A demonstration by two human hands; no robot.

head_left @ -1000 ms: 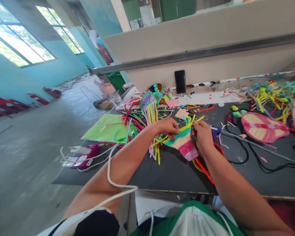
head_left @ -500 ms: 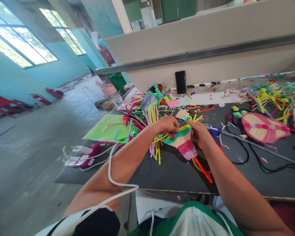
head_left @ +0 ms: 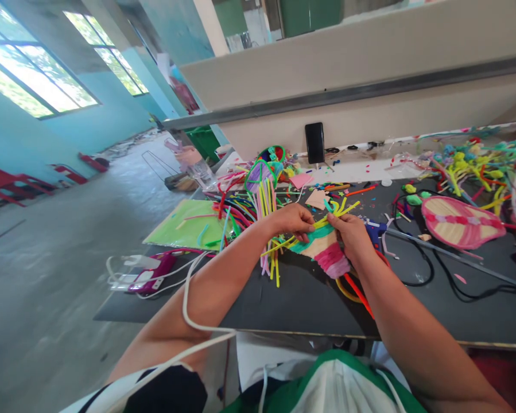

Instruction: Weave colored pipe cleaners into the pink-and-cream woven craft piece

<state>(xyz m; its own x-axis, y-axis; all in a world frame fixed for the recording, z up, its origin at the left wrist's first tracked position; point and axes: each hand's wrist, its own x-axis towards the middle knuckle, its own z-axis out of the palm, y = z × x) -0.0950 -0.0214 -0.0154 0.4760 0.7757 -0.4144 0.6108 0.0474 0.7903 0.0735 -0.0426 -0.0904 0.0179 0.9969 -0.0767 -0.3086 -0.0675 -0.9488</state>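
Between my two hands is a striped pipe-cleaner piece [head_left: 322,248], banded in teal, cream, magenta and pink, with its narrow end toward me. My left hand [head_left: 298,222] is closed at its upper left edge, pinching a yellow pipe cleaner [head_left: 279,246] that lies along the top. At the upper right, my right hand [head_left: 348,230] grips the piece with the thumb near the yellow strands. Loose yellow ends stick up beyond the fingers. Below the piece, a red-orange pipe cleaner [head_left: 360,295] slants toward the table edge. The fingertips partly hide the top band.
Behind my left hand lie bundled pipe cleaners [head_left: 264,198] and a green plastic packet [head_left: 184,223]. A black phone [head_left: 314,143] leans on the partition. To the right are a blue glue gun [head_left: 375,232], a pink-and-cream leaf shape [head_left: 460,222] and black cables. A purple power strip [head_left: 156,274] sits left.
The striped piece has tilted slightly, its narrow end shifting right. My right hand has moved a little over its upper right edge, and the yellow strands now lie flatter across the top.
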